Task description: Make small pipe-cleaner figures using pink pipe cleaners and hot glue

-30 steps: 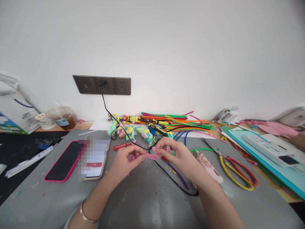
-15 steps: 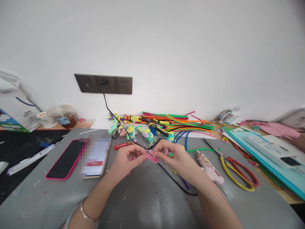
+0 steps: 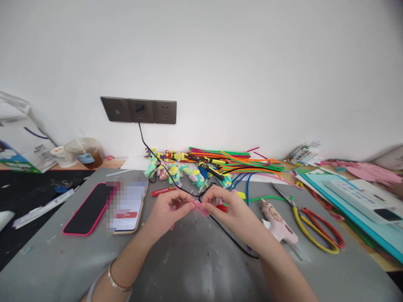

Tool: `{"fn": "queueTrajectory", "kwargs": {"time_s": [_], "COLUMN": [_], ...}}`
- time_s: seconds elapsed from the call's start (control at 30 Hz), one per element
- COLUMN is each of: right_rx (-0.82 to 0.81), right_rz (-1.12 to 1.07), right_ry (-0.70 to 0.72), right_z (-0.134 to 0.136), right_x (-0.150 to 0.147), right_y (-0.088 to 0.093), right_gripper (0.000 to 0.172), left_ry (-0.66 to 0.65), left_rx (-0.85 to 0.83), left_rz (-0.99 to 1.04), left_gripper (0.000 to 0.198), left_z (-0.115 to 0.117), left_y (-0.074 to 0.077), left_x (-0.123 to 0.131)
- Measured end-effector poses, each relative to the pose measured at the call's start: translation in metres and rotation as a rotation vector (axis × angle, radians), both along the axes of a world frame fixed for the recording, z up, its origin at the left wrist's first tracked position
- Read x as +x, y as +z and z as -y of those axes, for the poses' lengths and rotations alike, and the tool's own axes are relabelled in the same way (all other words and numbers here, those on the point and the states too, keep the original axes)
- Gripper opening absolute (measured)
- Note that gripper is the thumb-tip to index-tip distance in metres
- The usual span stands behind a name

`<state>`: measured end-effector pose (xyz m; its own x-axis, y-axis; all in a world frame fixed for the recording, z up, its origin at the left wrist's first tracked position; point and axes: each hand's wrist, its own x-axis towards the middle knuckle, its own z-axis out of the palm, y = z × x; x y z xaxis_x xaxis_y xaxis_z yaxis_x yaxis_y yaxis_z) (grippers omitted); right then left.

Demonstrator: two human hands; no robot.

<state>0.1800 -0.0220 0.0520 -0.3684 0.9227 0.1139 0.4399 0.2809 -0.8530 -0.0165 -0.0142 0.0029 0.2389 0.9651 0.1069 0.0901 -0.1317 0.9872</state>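
Between my two hands is a small looped piece of pink pipe cleaner point(image 3: 201, 209). My left hand point(image 3: 170, 209) pinches its left side between thumb and forefinger; a bit of pink also shows under the palm. On the other side, my right hand point(image 3: 225, 205) pinches the piece with thumb and fingertips, partly hiding it. A black cord point(image 3: 231, 237) passes below the hands. Just beyond them lie several pastel fuzzy figures point(image 3: 174, 174) and a red tube point(image 3: 161, 191). A pink glue gun point(image 3: 278, 224) rests to the right of my right hand.
Yellow-and-red-handled scissors point(image 3: 315, 226) lie at the right, beside turquoise folders point(image 3: 343, 197). Two phones point(image 3: 86, 209) are at the left. Coloured pipe cleaners point(image 3: 252, 161) and black-yellow pliers point(image 3: 210, 167) lie along the wall. A drink cup point(image 3: 85, 153) stands at the back left.
Both hands stay almost in place, still pinching the pink piece, which now looks more compact between the fingertips. The whole view has shifted slightly.
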Motion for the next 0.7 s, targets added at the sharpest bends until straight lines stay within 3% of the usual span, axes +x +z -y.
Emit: {"fn": "queueTrajectory", "kwargs": {"time_s": [0.33, 0.7], "right_rx": [0.023, 0.042], "right_rz": [0.014, 0.028], "right_ry": [-0.001, -0.014], "right_z": [0.0023, 0.0037], "right_x": [-0.0037, -0.0066], "right_y": [0.0007, 0.0035], "right_gripper": [0.018, 0.016], "left_ry": [0.021, 0.051], "left_rx": [-0.023, -0.005], "left_rz": [-0.003, 0.001], "left_gripper": [0.02, 0.018], "left_z": [0.001, 0.0028], "left_y": [-0.0016, 0.0079], "left_x": [-0.001, 0.0002]}}
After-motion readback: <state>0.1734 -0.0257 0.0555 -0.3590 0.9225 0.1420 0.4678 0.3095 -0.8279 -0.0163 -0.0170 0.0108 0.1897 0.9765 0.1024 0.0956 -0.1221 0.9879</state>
